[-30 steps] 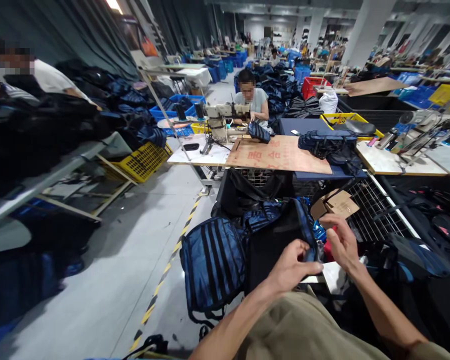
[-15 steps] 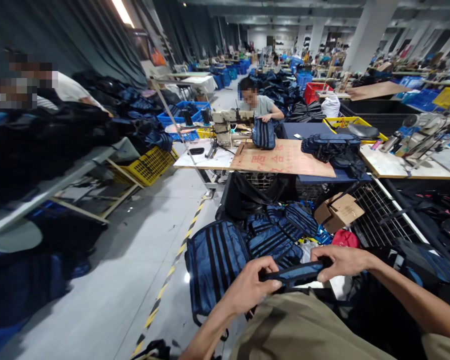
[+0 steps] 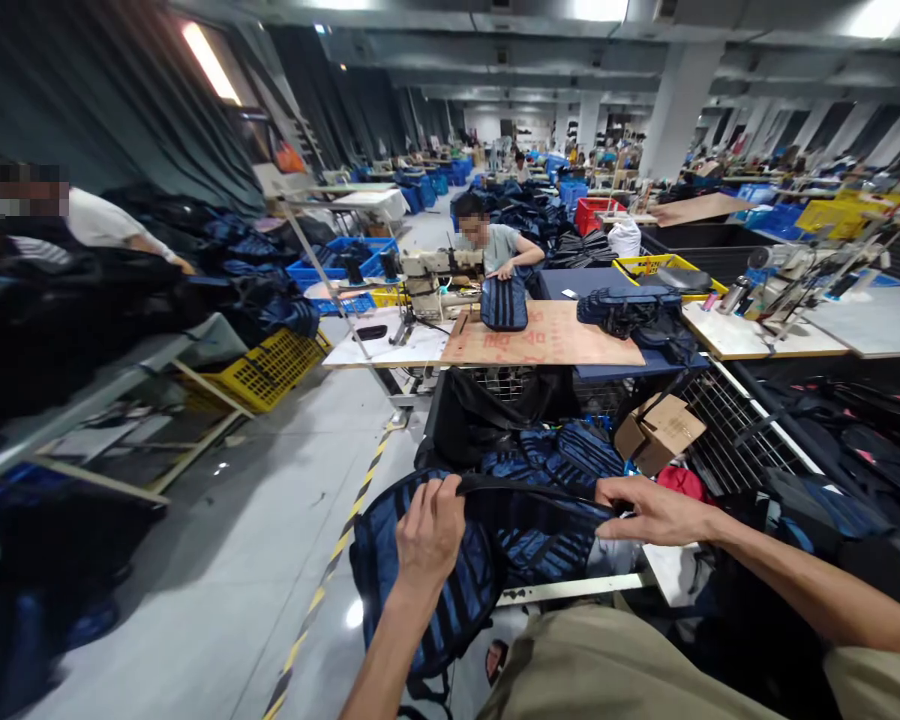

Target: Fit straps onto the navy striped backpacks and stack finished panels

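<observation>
A long black and blue fabric strip [image 3: 532,500] is stretched between my two hands, over the bin in front of me. My left hand [image 3: 429,530] is closed around its left end, with the back of the hand facing up. At the other end, my right hand [image 3: 656,512] pinches the strip between thumb and fingers. Below and behind my left hand hangs a blue backpack [image 3: 427,580] with black vertical stripes, over the near edge of the bin. More blue striped pieces [image 3: 570,455] lie in the bin, partly hidden by the strip.
A cardboard box [image 3: 664,435] and a red bundle [image 3: 681,483] sit in the wire-sided bin. Beyond it, a person holds a striped blue bag [image 3: 504,300] at a sewing table [image 3: 570,340]. On the left are a yellow crate [image 3: 274,370] and another person beside piled dark bags.
My hands have moved apart, so the strip now spans a longer stretch. My left hand has shifted left and turned from a pinch to a fist-like grip. The view has tilted up slightly.
</observation>
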The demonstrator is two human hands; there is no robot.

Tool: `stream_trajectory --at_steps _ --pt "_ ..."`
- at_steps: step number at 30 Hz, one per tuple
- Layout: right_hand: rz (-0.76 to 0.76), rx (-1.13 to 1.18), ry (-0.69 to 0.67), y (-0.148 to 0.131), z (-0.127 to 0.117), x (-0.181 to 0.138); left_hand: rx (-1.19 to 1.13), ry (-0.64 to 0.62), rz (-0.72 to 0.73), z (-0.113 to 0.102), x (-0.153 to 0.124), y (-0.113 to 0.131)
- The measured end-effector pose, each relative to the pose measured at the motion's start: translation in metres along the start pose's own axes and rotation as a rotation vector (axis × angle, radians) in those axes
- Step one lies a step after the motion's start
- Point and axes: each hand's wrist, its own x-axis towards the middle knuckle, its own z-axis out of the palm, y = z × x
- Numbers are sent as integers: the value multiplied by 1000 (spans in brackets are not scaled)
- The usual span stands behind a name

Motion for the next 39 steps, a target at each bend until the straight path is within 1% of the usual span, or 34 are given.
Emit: stream_trajectory --at_steps 3,6,8,10,12,14,16,17,18,20,22,24,25,27,29,30,32,34,35,37,39 --pt "-59 -311 189 5 -1 7 45 66 46 -1 0 1" --pt "-69 -661 454 28 -10 17 37 110 61 -3 7 6" --pt "-62 -829 618 44 -21 21 30 133 68 -2 16 8" --pt "-87 -900 765 53 -36 22 6 171 78 -1 26 4" --pt "-143 -870 853 48 -48 20 -25 214 62 -2 36 -2" --pt "-223 -791 878 28 -52 17 -53 264 31 -7 43 -4" --pt "-315 -740 855 0 -46 15 -102 296 38 -17 49 3" --pt "-358 -742 816 -15 -39 15 -142 300 66 -23 51 10" --pt "-390 -761 758 -28 -31 16 -188 296 106 -30 53 19" --pt "-431 -814 597 -47 -14 19 -292 263 182 -42 57 38" --pt "-454 -833 463 -55 -3 22 -374 223 179 -50 60 52" --pt "-450 -802 436 -54 -1 22 -423 126 70 -54 60 53" --pt "-437 -772 453 -53 -4 21 -461 44 -4 -55 58 48" --pt "-380 -695 525 -48 -15 17 -607 -190 -172 -56 47 35" --pt "-297 -612 621 -44 -32 14 -775 -442 -380 -61 27 18" --pt "-246 -572 671 -41 -41 13 -829 -545 -505 -65 14 11" --pt "-131 -505 765 -34 -60 13 -892 -688 -752 -78 -15 -1" --pt "-21 -450 844 -23 -78 13 -1008 -809 -923 -95 -41 -10" --pt "21 -424 875 -17 -86 14 -1107 -885 -964 -104 -52 -12" --pt "62 -369 915 -6 -99 14 -1325 -1026 -980 -119 -65 -15" --pt "58 -330 934 2 -106 14 -1448 -1083 -971 -128 -69 -14"
